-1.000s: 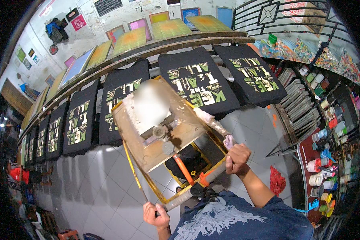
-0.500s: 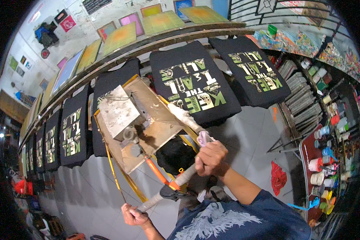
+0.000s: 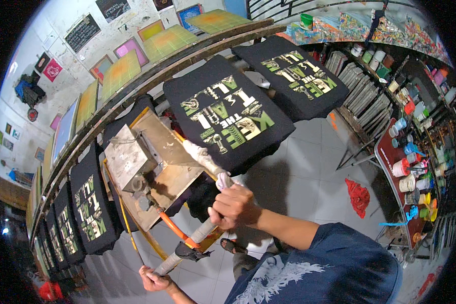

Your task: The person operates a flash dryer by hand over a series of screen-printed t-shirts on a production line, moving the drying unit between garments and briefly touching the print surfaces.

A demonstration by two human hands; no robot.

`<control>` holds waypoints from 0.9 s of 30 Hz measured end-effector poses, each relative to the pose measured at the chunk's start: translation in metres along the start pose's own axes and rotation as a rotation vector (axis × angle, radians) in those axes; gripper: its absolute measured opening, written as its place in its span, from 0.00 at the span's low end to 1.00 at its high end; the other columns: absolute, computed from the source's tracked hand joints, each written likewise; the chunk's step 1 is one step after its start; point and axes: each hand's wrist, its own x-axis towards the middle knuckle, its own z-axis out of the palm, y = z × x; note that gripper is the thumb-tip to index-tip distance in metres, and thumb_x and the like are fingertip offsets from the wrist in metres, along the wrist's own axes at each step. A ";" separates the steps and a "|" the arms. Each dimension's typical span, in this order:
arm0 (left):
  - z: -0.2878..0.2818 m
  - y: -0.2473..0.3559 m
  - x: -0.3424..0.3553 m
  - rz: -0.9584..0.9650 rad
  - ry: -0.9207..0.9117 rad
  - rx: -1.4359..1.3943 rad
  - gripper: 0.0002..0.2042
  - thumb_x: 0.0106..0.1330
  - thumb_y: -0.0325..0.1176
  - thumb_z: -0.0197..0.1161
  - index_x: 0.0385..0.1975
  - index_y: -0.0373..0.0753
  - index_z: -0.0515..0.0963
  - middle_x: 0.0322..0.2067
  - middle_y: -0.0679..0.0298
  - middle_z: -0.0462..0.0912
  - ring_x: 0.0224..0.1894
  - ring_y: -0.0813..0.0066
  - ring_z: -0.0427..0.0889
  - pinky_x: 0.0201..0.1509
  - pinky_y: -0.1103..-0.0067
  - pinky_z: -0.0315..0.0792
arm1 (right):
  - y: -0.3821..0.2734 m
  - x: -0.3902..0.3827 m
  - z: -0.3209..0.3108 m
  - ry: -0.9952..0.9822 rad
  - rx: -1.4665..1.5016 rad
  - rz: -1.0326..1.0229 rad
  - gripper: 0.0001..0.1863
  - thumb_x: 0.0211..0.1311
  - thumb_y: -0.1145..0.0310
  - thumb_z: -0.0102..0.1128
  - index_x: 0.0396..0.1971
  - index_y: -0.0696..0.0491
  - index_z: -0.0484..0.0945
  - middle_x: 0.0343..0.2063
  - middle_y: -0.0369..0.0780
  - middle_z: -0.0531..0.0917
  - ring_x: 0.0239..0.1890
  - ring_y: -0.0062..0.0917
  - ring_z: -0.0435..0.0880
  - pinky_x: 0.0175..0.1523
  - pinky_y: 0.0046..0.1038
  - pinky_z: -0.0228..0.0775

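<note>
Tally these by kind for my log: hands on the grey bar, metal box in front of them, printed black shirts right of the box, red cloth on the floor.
Left hand and right hand: 2
Metal box: 1
Printed black shirts: 2
Red cloth: 1
Total: 6

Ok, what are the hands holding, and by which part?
The boxy metal device, by its grey handlebar: left hand around the lower end, right hand toward the other.

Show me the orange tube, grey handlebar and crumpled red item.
Orange tube [image 3: 172, 225]: head view, mid-length.
Grey handlebar [image 3: 203, 232]: head view, wrapped upper stretch.
Crumpled red item [image 3: 357, 197]: head view, centre of heap.
</note>
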 end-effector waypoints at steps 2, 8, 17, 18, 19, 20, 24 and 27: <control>-0.007 -0.023 0.007 -0.017 0.006 0.038 0.14 0.64 0.32 0.52 0.18 0.31 0.70 0.17 0.56 0.68 0.24 0.56 0.70 0.34 0.63 0.69 | -0.013 0.002 0.011 0.028 -0.027 -0.015 0.16 0.56 0.65 0.63 0.12 0.47 0.69 0.15 0.34 0.69 0.20 0.28 0.73 0.28 0.33 0.65; -0.014 -0.056 0.051 0.046 -0.129 -0.125 0.10 0.58 0.27 0.52 0.16 0.31 0.68 0.17 0.56 0.68 0.23 0.60 0.70 0.31 0.67 0.69 | -0.057 -0.007 0.041 0.031 -0.128 0.038 0.13 0.50 0.66 0.62 0.11 0.47 0.71 0.13 0.36 0.68 0.18 0.30 0.72 0.28 0.34 0.62; -0.025 -0.063 0.061 0.078 -0.133 -0.164 0.15 0.63 0.30 0.56 0.16 0.29 0.71 0.17 0.56 0.72 0.24 0.61 0.73 0.32 0.68 0.70 | -0.080 -0.005 0.047 0.035 -0.177 0.056 0.16 0.53 0.67 0.63 0.11 0.47 0.67 0.13 0.36 0.67 0.17 0.31 0.71 0.27 0.36 0.61; -0.026 -0.066 0.060 0.065 -0.141 -0.187 0.16 0.64 0.31 0.56 0.15 0.29 0.72 0.16 0.56 0.73 0.23 0.61 0.74 0.32 0.68 0.71 | -0.079 -0.006 0.048 0.034 -0.179 0.058 0.16 0.53 0.67 0.63 0.11 0.47 0.67 0.13 0.36 0.67 0.17 0.32 0.71 0.27 0.36 0.61; -0.027 -0.070 0.061 0.077 -0.145 -0.184 0.16 0.64 0.31 0.56 0.15 0.29 0.72 0.15 0.56 0.72 0.23 0.61 0.74 0.32 0.68 0.71 | -0.080 -0.007 0.048 0.036 -0.180 0.065 0.16 0.53 0.67 0.63 0.11 0.47 0.67 0.13 0.36 0.67 0.17 0.32 0.71 0.27 0.36 0.61; -0.026 -0.072 0.062 0.090 -0.149 -0.182 0.16 0.64 0.31 0.56 0.16 0.29 0.72 0.15 0.56 0.72 0.23 0.60 0.74 0.32 0.68 0.71 | -0.082 -0.006 0.047 0.036 -0.180 0.067 0.16 0.53 0.67 0.64 0.11 0.47 0.67 0.13 0.36 0.67 0.17 0.32 0.71 0.27 0.36 0.61; -0.018 -0.081 0.073 0.085 -0.125 -0.184 0.14 0.63 0.30 0.53 0.15 0.29 0.71 0.15 0.56 0.70 0.22 0.61 0.72 0.34 0.66 0.73 | -0.089 -0.003 0.050 0.025 -0.180 0.062 0.17 0.55 0.67 0.65 0.12 0.47 0.68 0.14 0.36 0.68 0.18 0.31 0.72 0.27 0.36 0.62; -0.016 -0.102 0.086 0.082 -0.122 -0.208 0.15 0.64 0.30 0.51 0.16 0.29 0.72 0.14 0.58 0.69 0.22 0.63 0.71 0.34 0.66 0.72 | -0.106 -0.006 0.060 0.039 -0.169 0.076 0.18 0.57 0.66 0.67 0.13 0.46 0.69 0.14 0.35 0.68 0.18 0.30 0.73 0.26 0.35 0.64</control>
